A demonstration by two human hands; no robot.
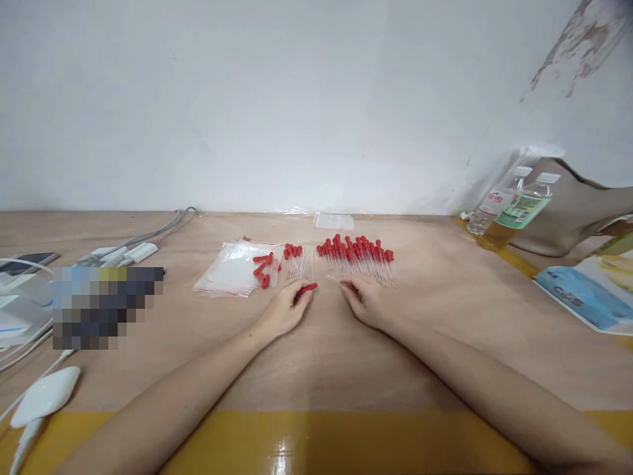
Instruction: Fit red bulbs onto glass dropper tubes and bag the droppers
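Observation:
Between the fingers of my left hand (288, 307) is a red rubber dropper bulb (308, 287), pointing right. My right hand (364, 300) pinches a thin clear dropper tube (334, 280), whose end points left toward the bulb; the two are apart. Behind my right hand lies a large cluster of droppers with red bulbs (356, 254). A smaller group of droppers (293, 252) and bare clear tubes (304, 262) lies behind my left hand. Several loose red bulbs (262, 269) rest on a stack of clear plastic bags (230, 267).
White labels (333, 221) lie by the wall. Two bottles (512, 208), a grey-brown bag (558, 204) and a blue tissue pack (586, 297) occupy the right. Cables (163, 231), chargers (141, 253), a phone (30, 262) and a white case (45, 397) crowd the left.

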